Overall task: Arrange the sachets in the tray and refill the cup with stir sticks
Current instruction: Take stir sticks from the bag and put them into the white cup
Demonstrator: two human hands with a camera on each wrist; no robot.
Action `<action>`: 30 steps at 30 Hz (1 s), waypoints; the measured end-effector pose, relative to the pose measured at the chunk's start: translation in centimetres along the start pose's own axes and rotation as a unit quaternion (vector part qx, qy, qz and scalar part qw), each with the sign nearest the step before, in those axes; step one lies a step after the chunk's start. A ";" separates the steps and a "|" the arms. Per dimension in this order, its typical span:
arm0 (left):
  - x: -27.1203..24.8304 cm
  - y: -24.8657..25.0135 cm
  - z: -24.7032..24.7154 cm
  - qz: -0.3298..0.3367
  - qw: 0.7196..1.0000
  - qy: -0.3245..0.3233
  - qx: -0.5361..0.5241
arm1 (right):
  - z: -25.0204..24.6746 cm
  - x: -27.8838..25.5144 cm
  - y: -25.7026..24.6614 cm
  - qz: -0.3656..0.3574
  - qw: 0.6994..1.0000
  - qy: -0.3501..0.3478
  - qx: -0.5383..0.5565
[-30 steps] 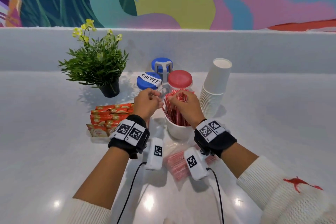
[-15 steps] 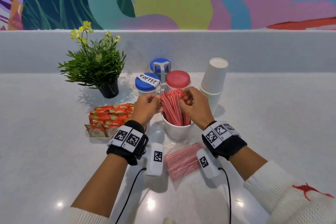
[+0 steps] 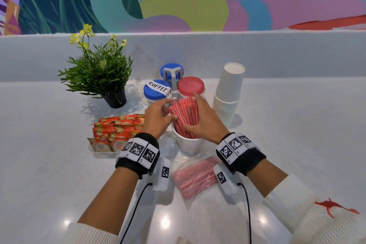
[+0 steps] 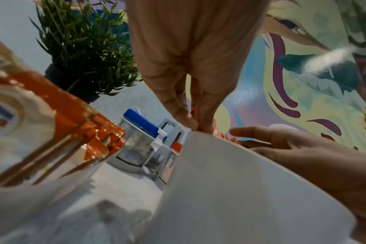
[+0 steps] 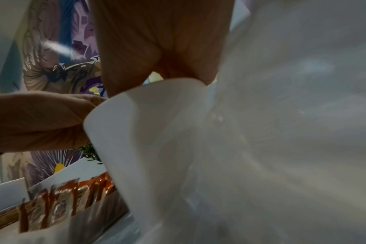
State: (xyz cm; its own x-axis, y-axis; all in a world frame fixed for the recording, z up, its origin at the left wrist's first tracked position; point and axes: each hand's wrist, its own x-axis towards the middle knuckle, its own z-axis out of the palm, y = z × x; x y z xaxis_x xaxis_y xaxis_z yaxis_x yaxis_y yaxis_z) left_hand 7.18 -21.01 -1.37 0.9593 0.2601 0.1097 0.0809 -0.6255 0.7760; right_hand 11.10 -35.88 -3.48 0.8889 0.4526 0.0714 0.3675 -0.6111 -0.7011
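A white cup [image 3: 188,144] stands mid-counter, packed with red-and-white stir sticks [image 3: 185,117] that lean slightly left. My left hand [image 3: 160,114] rests against the left side of the bundle with fairly straight fingers [image 4: 178,102]. On the right side my right hand [image 3: 204,119] lies flat, index up along the sticks and thumb across their lower front. Left of the cup, a clear tray [image 3: 95,149] holds rows of orange creamer sachets [image 3: 116,128]. The wrist views show the cup wall [image 4: 230,181] [image 5: 146,148] close up; the stick tips are mostly hidden there.
A plastic bag of more stir sticks [image 3: 196,176] lies on the counter in front of the cup. Behind it stand lidded jars in a rack [image 3: 172,85], one labelled COFFEE. A stack of paper cups [image 3: 227,97] stands right, a potted plant [image 3: 99,73] back left.
Both hands have gone from pinching the stick tops to lying flat against the bundle's sides. The right hand has slid down along the right side, and the sticks stand gathered.
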 end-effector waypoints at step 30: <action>-0.5 -0.8 0.6 0.089 0.976 -0.140 0.143 | -0.3 0.4 -0.8 -0.035 0.998 -0.021 -0.043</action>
State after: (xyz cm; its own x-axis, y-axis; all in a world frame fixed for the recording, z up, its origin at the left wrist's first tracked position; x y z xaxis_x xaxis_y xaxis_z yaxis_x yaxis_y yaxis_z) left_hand 6.83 -21.03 -2.44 0.9981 -0.0583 0.0218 -0.0606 -0.8328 0.5503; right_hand 11.22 -35.42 -2.72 0.8482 0.5225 0.0876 0.4531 -0.6297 -0.6310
